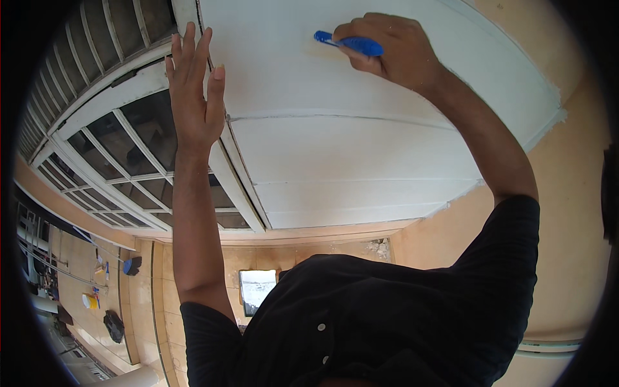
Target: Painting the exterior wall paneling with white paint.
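My right hand point(393, 48) is closed around a blue-handled tool point(362, 46) near the top of a white panel point(348, 148). The tool's rounded blue body shows below my fingers, and a narrower blue end sticks out to the left. Its exact kind is hard to make out, since my fingers cover much of it. My left hand point(195, 97) is raised with fingers stretched and slightly apart, holding nothing. It overlaps the white frame at the panel's left edge; whether it touches the frame I cannot tell.
A white window with dark panes point(122, 151) stands on the left, under metal louvres point(103, 32). Peach wall point(445, 242) borders the panel. On the floor below lies a tray with white contents point(258, 290). Farther left are a blue broom head point(132, 266), a yellow-white bucket point(90, 301) and a black bag point(113, 326).
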`<state>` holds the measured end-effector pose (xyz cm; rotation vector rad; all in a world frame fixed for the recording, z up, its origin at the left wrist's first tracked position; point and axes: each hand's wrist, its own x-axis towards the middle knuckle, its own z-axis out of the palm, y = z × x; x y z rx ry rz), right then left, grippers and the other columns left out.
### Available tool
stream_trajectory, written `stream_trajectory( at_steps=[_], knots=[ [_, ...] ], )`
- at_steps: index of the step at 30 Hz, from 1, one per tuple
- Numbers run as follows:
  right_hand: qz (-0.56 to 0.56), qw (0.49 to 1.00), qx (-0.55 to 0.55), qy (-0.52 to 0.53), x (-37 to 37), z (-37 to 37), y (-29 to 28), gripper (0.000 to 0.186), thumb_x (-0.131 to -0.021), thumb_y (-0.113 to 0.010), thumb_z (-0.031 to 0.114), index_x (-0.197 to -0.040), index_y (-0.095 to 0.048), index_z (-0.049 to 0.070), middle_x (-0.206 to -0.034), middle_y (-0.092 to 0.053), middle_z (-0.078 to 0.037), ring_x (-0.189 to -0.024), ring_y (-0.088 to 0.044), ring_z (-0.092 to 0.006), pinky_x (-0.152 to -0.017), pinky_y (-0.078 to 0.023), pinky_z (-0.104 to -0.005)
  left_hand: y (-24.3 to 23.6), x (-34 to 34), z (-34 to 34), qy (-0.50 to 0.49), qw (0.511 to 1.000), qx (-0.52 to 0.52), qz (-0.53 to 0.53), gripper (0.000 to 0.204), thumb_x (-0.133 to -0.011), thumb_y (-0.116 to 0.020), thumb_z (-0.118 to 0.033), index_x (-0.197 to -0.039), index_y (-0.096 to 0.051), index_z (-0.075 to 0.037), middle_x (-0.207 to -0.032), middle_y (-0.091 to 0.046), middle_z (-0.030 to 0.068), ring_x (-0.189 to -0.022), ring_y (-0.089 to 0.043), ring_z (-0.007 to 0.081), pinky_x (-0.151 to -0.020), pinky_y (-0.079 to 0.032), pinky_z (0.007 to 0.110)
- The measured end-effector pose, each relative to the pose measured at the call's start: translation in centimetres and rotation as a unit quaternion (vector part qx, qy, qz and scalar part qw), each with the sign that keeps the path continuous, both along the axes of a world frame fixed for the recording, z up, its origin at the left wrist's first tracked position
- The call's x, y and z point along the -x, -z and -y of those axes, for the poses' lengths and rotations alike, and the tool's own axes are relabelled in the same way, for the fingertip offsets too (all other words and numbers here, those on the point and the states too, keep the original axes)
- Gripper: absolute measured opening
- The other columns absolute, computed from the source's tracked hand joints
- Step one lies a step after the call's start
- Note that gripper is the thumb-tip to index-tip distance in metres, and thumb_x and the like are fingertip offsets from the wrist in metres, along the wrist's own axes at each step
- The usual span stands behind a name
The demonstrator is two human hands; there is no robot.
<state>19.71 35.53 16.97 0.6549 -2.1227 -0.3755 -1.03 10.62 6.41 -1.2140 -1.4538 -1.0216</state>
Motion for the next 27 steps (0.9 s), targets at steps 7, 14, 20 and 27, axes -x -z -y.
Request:
stream_trajectory(
  at_steps=[7,14,20,27],
  knots=[
    [-0.208,0.908,-0.364,0.025,-0.5,-0.6,2.2,0.029,-0.077,-0.078,0.014,-0.102,-0.066,0.024,-0.077,-0.048,0.007,-0.068,-0.054,-0.0055,-0.056,-0.045,-0.019,-0.3,-0.8,-1.0,0.013,1.0,-0.001,0.009,0.054,-0.109,-0.042,-0.041,-0.154,-0.048,-0.012,-0.165,-0.038,0.0149,-0.157,-0.021,0.0395,-0.125,-0.012,0.059],
    [0.136,0.99,-0.046,-0.002,-2.3,-2.7,12.1,0.021,-0.085,-0.079,0.016,-0.101,-0.067,0.018,-0.083,-0.063,0.005,-0.071,-0.062,-0.0097,-0.062,-0.055,-0.0287,0.1,-1.1,-3.0,0.04,0.999,0.014,0.001,0.055,-0.109,-0.042,-0.045,-0.154,-0.049,-0.013,-0.165,-0.038,0.0134,-0.157,-0.021,0.0402,-0.125,-0.013,0.061],
    [-0.176,0.973,-0.065,-0.131,-1.8,-2.2,-3.8,0.015,-0.092,-0.075,0.023,-0.093,-0.068,0.01,-0.07,-0.065,-0.004,-0.053,-0.06,-0.0135,-0.046,-0.045,-0.029,0.1,-2.0,-4.2,0.059,0.998,0.01,0.015,0.054,-0.109,-0.043,-0.044,-0.153,-0.05,-0.013,-0.165,-0.038,0.0139,-0.157,-0.021,0.0397,-0.125,-0.013,0.061],
    [-0.153,0.933,-0.322,0.056,-4.5,-5.1,8.2,0.03,-0.082,-0.076,0.014,-0.107,-0.063,0.025,-0.081,-0.05,0.01,-0.07,-0.056,-0.0047,-0.057,-0.045,-0.0167,-0.6,-2.8,-5.7,0.081,0.997,0.002,-0.002,0.05,-0.109,-0.045,-0.039,-0.151,-0.052,-0.013,-0.164,-0.039,0.0156,-0.157,-0.022,0.0415,-0.125,-0.014,0.06]
  ],
)
